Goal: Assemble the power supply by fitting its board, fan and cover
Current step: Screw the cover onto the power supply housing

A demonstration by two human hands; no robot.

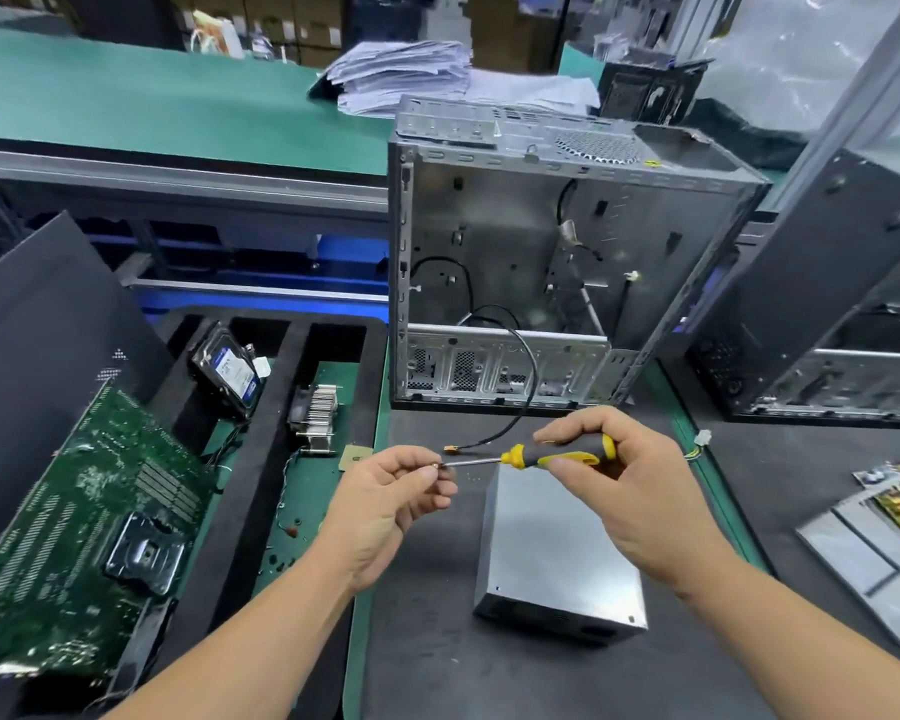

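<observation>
R hand (640, 491) grips the screwdriver (557, 454) by its yellow/black handle, shaft pointing left. L hand (391, 491) pinches a small screw (434, 466) w/ fingers (427, 472) curled, right at the screwdriver tip. Both held above the closed metal power supply box (557, 553), which sits flat on the dark tabletop (437, 641) in front of the person. Open computer case (541, 252) stands behind it, a black cable (526, 387) hanging out the front. Green circuit board (74, 511) and hard drive (224, 368) in foam tray (266, 459) at left.
</observation>
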